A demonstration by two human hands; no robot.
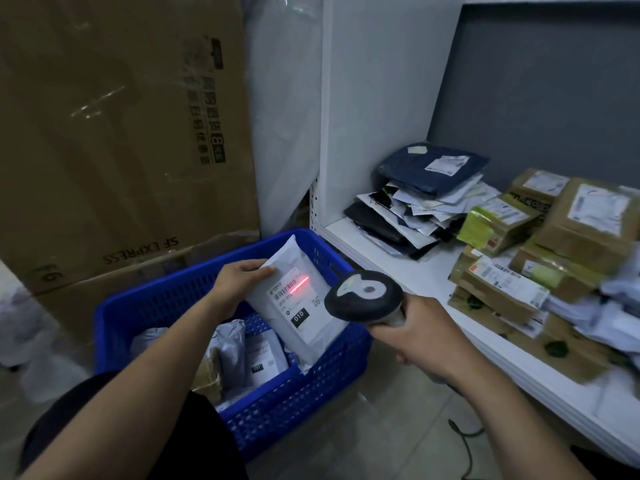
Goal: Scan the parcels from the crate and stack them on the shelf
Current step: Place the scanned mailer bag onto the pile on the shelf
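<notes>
— What's the left hand (pixel 239 277) got?

— Fingers closed round the top left corner of a white mailer parcel (pixel 298 299), thumb across the front. It's tilted up over the blue crate (pixel 145 306), label facing us, lower end dipping toward the crate's right side.

— And the right?

— Right hand (pixel 420 336) is wrapped tight round the handle of the barcode scanner (pixel 363 296), black head aimed at the parcel. There's a red scan line (pixel 300 283) lying across the barcode on the label (a black tag reading 010 sits lower on that same label).

— Close to the parcel?

— Just beside it, head nearly at the parcel's right edge; I can't tell if they touch.

— What's left in the crate?

— More grey and white bagged parcels (pixel 249 351) down at the bottom, under the one being held.

— The shelf?

— White shelf (pixel 408 268) to the right. At the back, a slumped heap of flat mailers (pixel 415 206) with a dark blue one on top. Nearer the front, brown cardboard boxes (pixel 554 244) piled loosely, some taped in yellow-green, with pale bags beyond them (blurred out there).

— Behind the crate?

— Big cardboard cartons (pixel 121 133) against the wall, one printed SF EXPRESS upside down.
</notes>
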